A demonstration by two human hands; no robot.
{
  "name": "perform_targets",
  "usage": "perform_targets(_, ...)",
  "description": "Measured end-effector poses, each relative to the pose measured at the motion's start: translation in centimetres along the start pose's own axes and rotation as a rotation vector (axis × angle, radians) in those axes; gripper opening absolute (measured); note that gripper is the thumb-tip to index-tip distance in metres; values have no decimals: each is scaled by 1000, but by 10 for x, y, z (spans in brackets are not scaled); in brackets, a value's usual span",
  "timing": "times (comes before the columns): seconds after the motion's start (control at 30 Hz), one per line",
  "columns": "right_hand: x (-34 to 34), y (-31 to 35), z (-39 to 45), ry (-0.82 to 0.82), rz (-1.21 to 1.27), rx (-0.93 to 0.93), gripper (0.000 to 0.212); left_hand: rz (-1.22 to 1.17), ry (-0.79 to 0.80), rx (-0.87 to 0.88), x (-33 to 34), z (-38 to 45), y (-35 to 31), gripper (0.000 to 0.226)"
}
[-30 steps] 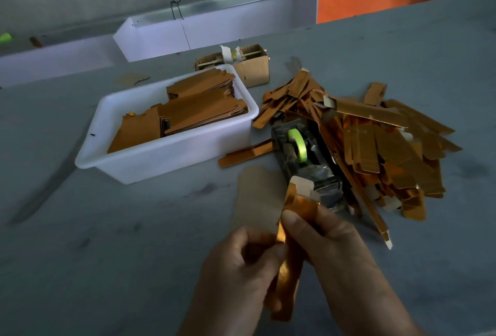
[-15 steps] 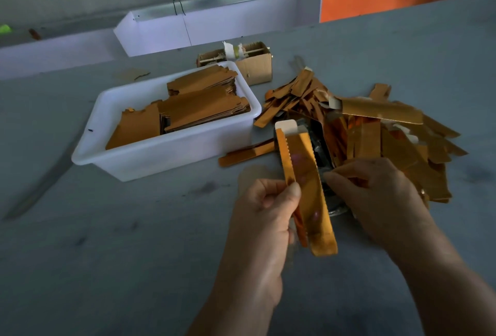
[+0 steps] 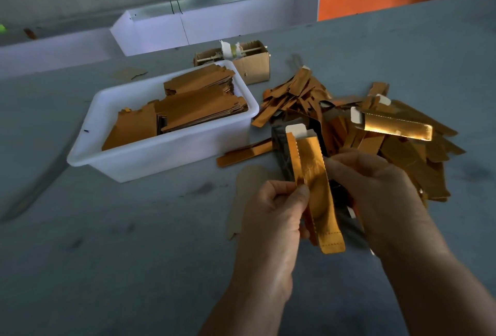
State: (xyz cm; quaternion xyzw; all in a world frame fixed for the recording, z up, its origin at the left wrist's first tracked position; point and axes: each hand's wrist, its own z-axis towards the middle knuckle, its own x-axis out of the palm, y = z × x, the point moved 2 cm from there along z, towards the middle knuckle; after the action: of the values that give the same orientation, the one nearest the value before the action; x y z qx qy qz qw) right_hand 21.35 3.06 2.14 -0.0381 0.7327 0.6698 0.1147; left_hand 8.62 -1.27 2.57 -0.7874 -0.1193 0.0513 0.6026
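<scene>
My left hand point(image 3: 276, 217) pinches a long gold folded carton strip point(image 3: 316, 190) by its left edge and holds it upright over the table; the strip's white tab points away from me. My right hand point(image 3: 375, 190) hovers just right of the strip with curled fingers. Its fingertips reach the strip's right edge, and I cannot tell whether they pinch anything. A dark tape dispenser point(image 3: 280, 145) sits behind the strip, mostly hidden by it and by my right hand.
A loose pile of gold strips point(image 3: 408, 158) lies to the right. A white plastic tub point(image 3: 161, 158) at left holds stacks of flat gold cartons point(image 3: 198, 105). A small cardboard box point(image 3: 255, 67) stands behind it, and a white trough point(image 3: 204, 29) runs along the table's far edge.
The strip rose from low between both hands to upright in my left hand alone. My right hand let go, reached over the dispenser, then came back to the strip's right edge.
</scene>
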Motion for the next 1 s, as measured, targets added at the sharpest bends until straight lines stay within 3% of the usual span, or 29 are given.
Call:
perform_targets(0.3, -6, -13, -18, -153, -372, -99, 6, -81, 49, -12, -3, 3, 3, 12)
perform_targets(0.63, 1, -14, -24, -202, -332, -220, 17, 147, 92, 98, 4, 10, -7, 11)
perform_targets(0.8, 3, -7, -27, -284, -667, -373, 12, 232, 68, 113, 4, 10, -8, 5)
perform_targets(0.9, -14, 5, -30, -243, -581, -415, 7, 189, 104, 45, 4, 13, -14, 6)
perform_targets(1.0, -32, 13, -31, -1, -193, -305, 5, 55, 140, -38, 3, 14, -18, 7)
